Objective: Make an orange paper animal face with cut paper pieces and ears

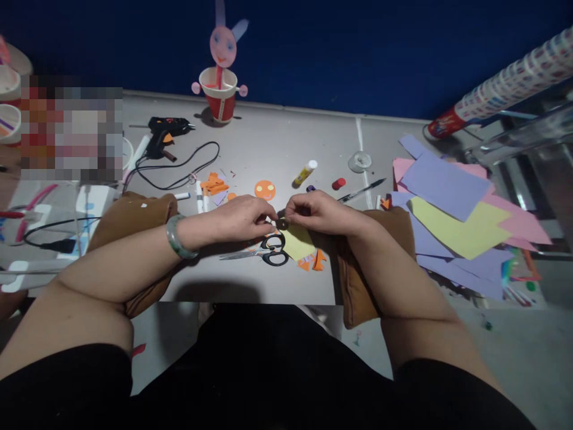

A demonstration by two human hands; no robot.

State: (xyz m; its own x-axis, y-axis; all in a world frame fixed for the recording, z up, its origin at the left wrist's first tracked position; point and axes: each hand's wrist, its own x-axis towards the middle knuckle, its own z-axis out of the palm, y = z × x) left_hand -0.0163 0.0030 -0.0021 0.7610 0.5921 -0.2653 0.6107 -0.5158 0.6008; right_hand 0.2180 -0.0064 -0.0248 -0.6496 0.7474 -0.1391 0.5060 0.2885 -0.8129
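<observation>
Fingers bent, tips close together, right hand against one small dark piece, left hand facing it; firm pinch, I cannot tell | Piece: at upper edge of one pale-yellow paper sheet | Step, I judge: close two-handed handling; next calls for steady fingertips | Count: one black-handled metal scissors, one round orange paper face, one yellow cylindrical glue stick
</observation>
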